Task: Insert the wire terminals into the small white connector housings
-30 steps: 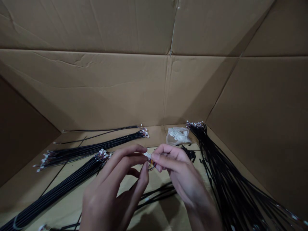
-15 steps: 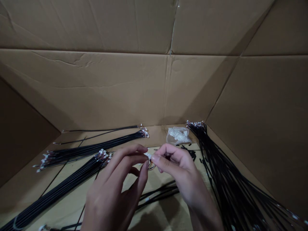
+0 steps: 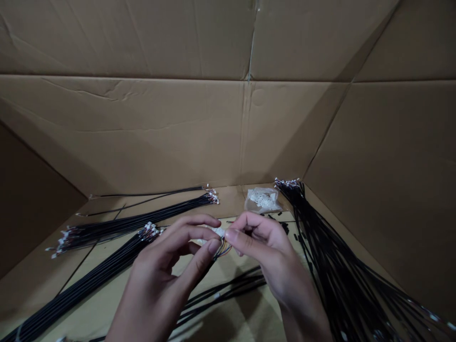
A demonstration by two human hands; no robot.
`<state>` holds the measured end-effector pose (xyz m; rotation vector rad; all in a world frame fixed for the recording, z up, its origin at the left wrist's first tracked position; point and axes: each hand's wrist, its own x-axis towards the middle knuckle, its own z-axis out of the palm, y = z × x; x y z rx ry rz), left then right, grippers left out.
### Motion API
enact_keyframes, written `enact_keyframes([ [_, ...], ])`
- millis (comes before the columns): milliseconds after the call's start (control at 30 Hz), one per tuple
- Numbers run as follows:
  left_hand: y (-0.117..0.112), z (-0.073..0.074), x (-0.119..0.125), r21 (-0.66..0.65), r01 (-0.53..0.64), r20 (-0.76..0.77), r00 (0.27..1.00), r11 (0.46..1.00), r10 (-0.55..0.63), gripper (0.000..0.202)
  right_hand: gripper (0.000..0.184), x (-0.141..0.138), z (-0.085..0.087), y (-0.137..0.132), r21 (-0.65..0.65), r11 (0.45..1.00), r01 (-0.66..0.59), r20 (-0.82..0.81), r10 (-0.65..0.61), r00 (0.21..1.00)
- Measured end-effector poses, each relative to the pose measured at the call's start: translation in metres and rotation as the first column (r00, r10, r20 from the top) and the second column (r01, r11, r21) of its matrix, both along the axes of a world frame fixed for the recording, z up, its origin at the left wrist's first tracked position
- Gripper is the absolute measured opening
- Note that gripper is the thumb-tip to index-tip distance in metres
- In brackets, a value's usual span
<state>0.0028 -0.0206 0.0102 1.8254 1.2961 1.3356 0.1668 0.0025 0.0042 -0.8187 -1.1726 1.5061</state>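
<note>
My left hand and my right hand meet in the middle of the view, fingertips pinched together. Between them sits a small white connector with thin coloured wires running out of it. The left thumb and forefinger pinch the wire end; the right thumb and forefinger press on the connector. A black cable trails down from under the hands across the cardboard floor.
Bundles of black cables with white connectors lie at the left and far left. A large fan of black cables fills the right. A small clear bag of white connectors lies at the back. Cardboard walls surround everything.
The left hand has shifted a little lower and leftward, its thumb sliding along the wires. The right hand stays pinched at the connector. The view tilted slightly.
</note>
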Motion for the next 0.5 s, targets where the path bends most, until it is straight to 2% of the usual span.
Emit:
enact_keyframes([
  [67,-0.001,-0.001,-0.002,-0.009,0.049,0.010,0.999,0.999,-0.049,0.013,0.022,0.000,0.002,0.000,0.001,1.000,-0.004,0.002,0.004,1.000],
  [167,-0.002,-0.004,-0.003,0.046,0.075,0.010,0.997,0.996,-0.076,0.014,0.022,0.000,0.004,-0.002,0.006,1.000,-0.017,0.017,0.016,1.000],
  [267,-0.004,-0.006,-0.001,0.091,0.055,0.004,0.998,0.994,-0.056,0.012,0.024,0.002,0.005,-0.006,0.040,0.999,-0.008,0.111,0.004,0.994],
  [400,-0.006,-0.003,0.007,0.019,-0.005,-0.007,1.000,1.000,0.005,0.013,0.024,0.006,0.005,-0.009,0.168,0.985,0.044,0.297,-0.093,0.950],
  [500,-0.005,-0.002,0.010,0.033,-0.021,0.000,1.000,0.999,0.021,0.013,0.025,0.008,0.004,-0.008,0.196,0.980,0.038,0.325,-0.101,0.940],
])
